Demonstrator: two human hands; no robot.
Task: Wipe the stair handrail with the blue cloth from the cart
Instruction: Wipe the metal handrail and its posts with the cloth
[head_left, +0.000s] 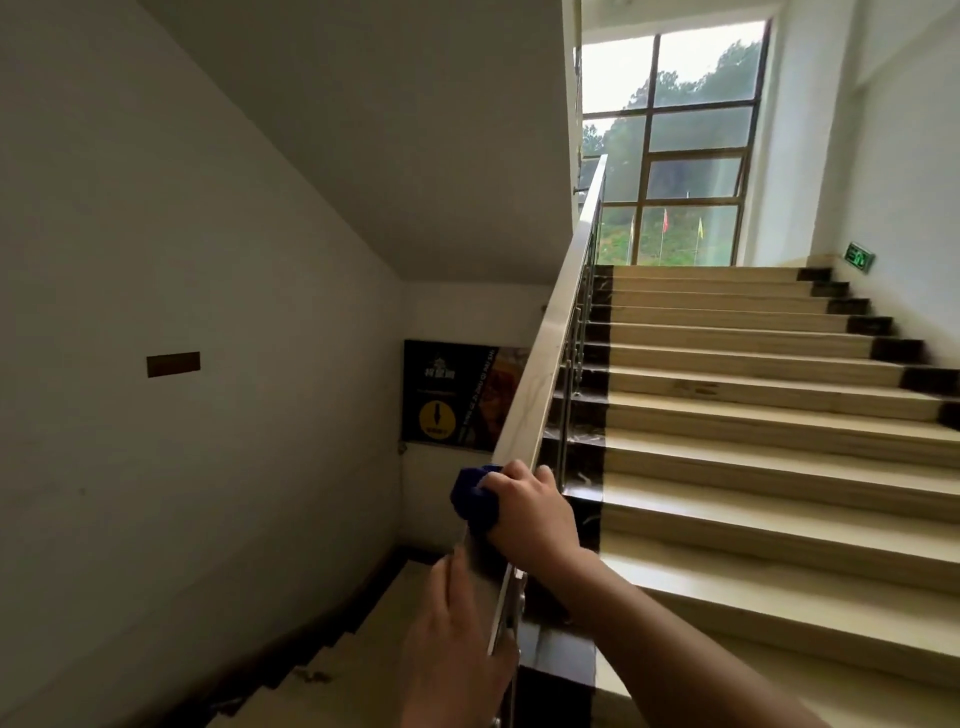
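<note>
A pale, flat-topped handrail (550, 332) climbs from the bottom centre toward the window at the top. My right hand (530, 512) grips a bunched blue cloth (472, 499) and holds it against the lower part of the rail, fingers curled over the rail's top. Below it, my left hand (452, 649) lies against the rail's left side near the bottom end; its fingers go round behind the rail and are hidden. The cart is out of view.
Beige steps with dark edging (753, 415) rise on the right to a landing with a large window (675, 145). Another flight (332, 670) drops on the left beside a white wall. A dark poster (457, 395) hangs behind the rail. Metal balusters (576, 338) stand under the rail.
</note>
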